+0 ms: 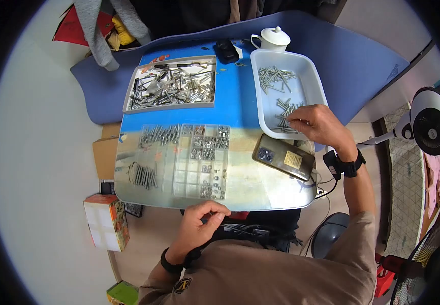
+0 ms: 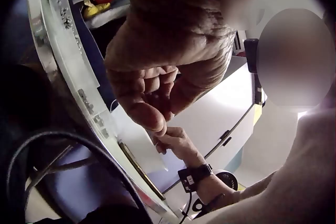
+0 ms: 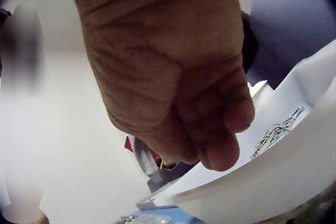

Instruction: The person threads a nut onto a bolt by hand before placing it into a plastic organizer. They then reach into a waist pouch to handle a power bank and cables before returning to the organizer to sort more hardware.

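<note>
My right hand (image 1: 322, 124) reaches over the near end of a white plastic tub (image 1: 311, 76), fingers bent down at a pile of long silver screws (image 1: 284, 108). A second pile of screws (image 1: 276, 79) lies farther back in the tub. In the right wrist view the fingers (image 3: 223, 153) are curled above the tub's rim; I cannot tell whether a screw is between them. Just off the table's front edge, my left hand (image 1: 200, 223) hangs loosely curled. Between its thumb and fingers (image 2: 147, 116) nothing shows in the left wrist view.
A clear compartment box (image 1: 179, 188) holds sorted nuts, washers and screws at the table's front. Behind it sits a shallow tray (image 1: 212, 96) of mixed screws. A phone (image 1: 283, 157) lies before the tub; a lidded white cup (image 1: 275, 39) stands behind it. A fan (image 1: 431, 122) is at right.
</note>
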The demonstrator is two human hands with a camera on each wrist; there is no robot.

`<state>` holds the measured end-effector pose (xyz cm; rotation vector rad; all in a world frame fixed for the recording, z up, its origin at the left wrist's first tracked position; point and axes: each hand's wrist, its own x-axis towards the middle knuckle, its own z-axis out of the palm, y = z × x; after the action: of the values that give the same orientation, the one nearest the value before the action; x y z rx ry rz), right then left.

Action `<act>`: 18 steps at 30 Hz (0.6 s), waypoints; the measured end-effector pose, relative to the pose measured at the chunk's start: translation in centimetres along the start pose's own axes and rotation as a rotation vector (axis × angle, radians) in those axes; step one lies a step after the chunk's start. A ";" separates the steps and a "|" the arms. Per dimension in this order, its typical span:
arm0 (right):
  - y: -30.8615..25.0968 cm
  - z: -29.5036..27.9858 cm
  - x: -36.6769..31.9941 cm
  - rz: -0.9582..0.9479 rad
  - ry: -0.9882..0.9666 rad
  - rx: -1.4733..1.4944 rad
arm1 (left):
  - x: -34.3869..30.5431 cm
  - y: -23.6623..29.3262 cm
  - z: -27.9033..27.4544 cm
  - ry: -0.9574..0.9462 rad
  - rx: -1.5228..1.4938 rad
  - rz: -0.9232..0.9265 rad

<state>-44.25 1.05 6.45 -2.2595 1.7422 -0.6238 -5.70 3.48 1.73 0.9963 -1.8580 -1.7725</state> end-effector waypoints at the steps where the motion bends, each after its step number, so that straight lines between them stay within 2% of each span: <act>1: -0.5 -0.2 -0.7 0.018 0.044 0.033 | -0.3 0.1 0.2 0.009 0.009 -0.021; 5: -2.5 -0.5 -3.0 0.020 0.079 0.125 | -1.2 -0.1 0.9 0.029 -0.021 0.049; 9: -4.0 -0.7 -3.5 -0.084 0.050 0.109 | -1.7 -0.3 0.7 0.037 0.015 0.063; 13: -4.8 -1.1 -2.2 -0.121 -0.044 0.053 | -1.2 -0.7 -0.2 0.095 -0.078 -0.002; 15: -4.9 -1.5 -0.4 -0.127 -0.083 0.033 | -0.4 -1.7 -1.1 0.207 0.070 0.164; 16: -5.0 -1.6 0.6 -0.156 -0.111 0.001 | 0.1 -2.0 -1.5 0.216 0.058 0.162; 18: -5.3 -1.9 3.1 -0.196 -0.153 -0.034 | 1.4 -2.3 -2.2 0.382 0.403 0.537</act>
<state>-39.86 -0.35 10.94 -2.4505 1.4842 -0.4464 -4.55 1.11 -0.52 0.7872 -2.0121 -0.8576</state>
